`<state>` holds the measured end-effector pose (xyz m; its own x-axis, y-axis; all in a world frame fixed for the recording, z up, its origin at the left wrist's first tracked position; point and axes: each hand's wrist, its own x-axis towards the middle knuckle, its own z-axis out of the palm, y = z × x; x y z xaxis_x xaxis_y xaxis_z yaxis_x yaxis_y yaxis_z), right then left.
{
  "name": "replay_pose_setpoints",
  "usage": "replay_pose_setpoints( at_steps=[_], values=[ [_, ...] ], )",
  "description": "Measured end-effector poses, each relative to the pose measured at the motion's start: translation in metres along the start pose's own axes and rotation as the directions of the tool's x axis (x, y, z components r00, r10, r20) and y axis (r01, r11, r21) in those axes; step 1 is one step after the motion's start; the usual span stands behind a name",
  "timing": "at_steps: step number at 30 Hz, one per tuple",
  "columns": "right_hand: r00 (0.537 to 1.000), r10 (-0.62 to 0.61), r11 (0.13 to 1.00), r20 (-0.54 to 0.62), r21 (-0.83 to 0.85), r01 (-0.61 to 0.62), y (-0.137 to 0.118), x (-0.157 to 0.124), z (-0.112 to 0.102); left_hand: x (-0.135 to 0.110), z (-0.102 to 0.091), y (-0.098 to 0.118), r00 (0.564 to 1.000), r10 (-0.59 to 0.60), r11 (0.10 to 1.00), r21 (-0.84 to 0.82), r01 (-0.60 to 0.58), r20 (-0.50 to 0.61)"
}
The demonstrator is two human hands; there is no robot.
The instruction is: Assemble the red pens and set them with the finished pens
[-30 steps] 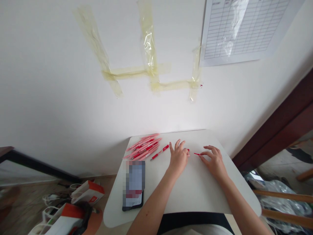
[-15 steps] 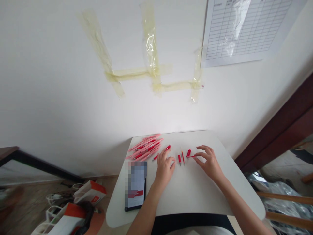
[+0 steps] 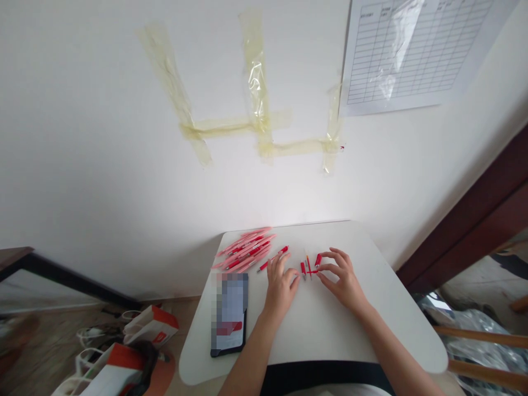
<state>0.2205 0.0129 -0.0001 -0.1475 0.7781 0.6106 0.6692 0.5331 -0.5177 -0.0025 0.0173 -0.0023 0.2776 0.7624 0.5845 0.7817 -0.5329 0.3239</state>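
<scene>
My right hand (image 3: 342, 279) pinches a small, thin red pen part (image 3: 314, 271) between thumb and forefinger, its other fingers spread. Just beyond those fingers lies a short red pen barrel piece (image 3: 318, 259). Between my hands are another red barrel piece with a grey tip (image 3: 303, 268) and a slim pen refill (image 3: 308, 264). My left hand (image 3: 281, 286) hovers low over the table, thumb and forefinger curled together; whatever they hold is too small to make out. Beyond its fingers rests a whole red pen (image 3: 264, 266), partly covered by the hand.
A pile of red pens in pinkish clear sleeves (image 3: 243, 250) lies at the white table's (image 3: 330, 335) back left. A phone or tablet (image 3: 228, 347) rests at the left edge. The wall stands directly behind; paper bags (image 3: 150, 325) are on the floor at left.
My right hand has moved left, bringing the thin red part from beside the right barrel piece to near the refill. My left hand has shifted slightly right.
</scene>
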Motion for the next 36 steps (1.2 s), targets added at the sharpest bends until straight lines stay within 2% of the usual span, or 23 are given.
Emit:
replay_pose_setpoints(
  at_steps=[14, 29, 36],
  values=[
    [1.000, -0.007, 1.000, 0.027, -0.019, 0.007, -0.004, -0.004, -0.002, 0.000, -0.004, 0.004, 1.000, -0.004, 1.000, -0.010, 0.004, 0.027],
    [0.998, -0.017, 1.000, 0.057, -0.009, 0.017, -0.011, -0.003, -0.007, -0.001, -0.004, 0.005, 1.000, 0.004, 1.000, 0.004, -0.004, -0.008],
    [0.997, -0.019, 1.000, 0.077, -0.018, 0.021, -0.013, -0.004, -0.008, 0.000, -0.008, 0.009, 0.999, 0.038, 0.999, -0.020, -0.038, 0.025]
  ],
)
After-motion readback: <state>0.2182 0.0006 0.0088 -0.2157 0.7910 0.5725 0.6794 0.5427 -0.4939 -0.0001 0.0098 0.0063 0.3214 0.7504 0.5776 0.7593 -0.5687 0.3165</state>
